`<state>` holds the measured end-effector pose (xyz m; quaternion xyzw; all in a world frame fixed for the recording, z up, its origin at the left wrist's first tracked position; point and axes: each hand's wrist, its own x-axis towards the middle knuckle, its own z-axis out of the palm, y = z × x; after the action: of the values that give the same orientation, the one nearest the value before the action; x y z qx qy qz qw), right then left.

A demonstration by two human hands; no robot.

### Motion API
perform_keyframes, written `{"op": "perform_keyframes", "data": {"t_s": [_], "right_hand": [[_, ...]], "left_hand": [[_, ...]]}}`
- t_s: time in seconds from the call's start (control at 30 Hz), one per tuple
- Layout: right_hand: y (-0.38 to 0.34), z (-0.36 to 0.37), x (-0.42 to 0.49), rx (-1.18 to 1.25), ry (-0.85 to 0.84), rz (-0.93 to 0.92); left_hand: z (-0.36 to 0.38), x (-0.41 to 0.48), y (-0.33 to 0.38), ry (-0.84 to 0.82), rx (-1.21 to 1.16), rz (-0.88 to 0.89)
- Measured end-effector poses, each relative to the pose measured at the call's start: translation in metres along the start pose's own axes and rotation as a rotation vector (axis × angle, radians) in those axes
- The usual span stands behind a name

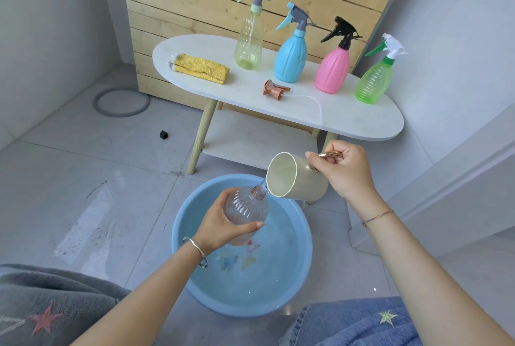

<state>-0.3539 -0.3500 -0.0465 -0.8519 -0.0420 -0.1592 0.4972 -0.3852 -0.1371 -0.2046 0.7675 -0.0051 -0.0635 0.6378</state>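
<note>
Over a blue basin (pixel 176 237) on the open tiled floor (pixel 83 167), just in front of the bench (pixel 348 119), the left hand (pixel 223 227) has its grip wrapped round a clear bottle (pixel 246 207), tilted, neck at the lip of a cream cup (pixel 302 179) tipped sideways, its handle clamped in the right hand (pixel 344 174)

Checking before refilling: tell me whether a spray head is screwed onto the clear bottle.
No: the clear bottle has a bare neck, and a copper spray head lies on the white table.
</note>
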Motion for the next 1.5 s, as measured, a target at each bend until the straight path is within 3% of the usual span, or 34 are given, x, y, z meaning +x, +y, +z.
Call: {"op": "perform_keyframes", "data": {"t_s": [1.13,1.5], "right_hand": [[-0.005,0.01,-0.001,-0.171,-0.077,-0.183],[-0.01,0.014,-0.002,-0.211,-0.117,-0.321]], "left_hand": [[0.003,0.002,-0.007,-0.002,0.038,-0.004],[0.004,0.001,-0.007,-0.015,0.006,-0.015]]}}
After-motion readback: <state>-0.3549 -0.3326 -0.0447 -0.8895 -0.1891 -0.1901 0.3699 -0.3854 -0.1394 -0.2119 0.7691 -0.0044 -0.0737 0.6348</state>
